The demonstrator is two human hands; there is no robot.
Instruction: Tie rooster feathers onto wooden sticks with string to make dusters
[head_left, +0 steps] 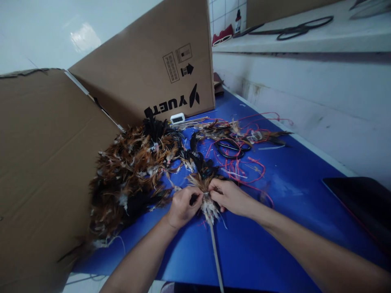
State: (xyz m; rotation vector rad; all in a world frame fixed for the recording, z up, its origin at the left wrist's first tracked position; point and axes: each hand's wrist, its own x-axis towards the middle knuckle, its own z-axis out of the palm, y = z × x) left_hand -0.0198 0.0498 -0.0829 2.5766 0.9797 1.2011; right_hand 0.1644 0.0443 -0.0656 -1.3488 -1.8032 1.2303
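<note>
Left hand [185, 204] at nine o'clock, right hand [227, 196] at three, are pinching feather bundle [210, 208]; any slackening would be risking its splaying

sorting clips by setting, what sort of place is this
Probably a small craft workshop: a heap of feathers beside a feather-tufted stick at a blue tabletop, with scissors on the pale ledge alongside.

1. Dimly lit overall, with a cool cast.
2. Glaring white on the glossy pale surface [36, 36], upper left.
3. Faintly shiny across the blue tabletop [293, 195].
4. Stretched toward the edges; blurred in the upper-right corner.
</note>
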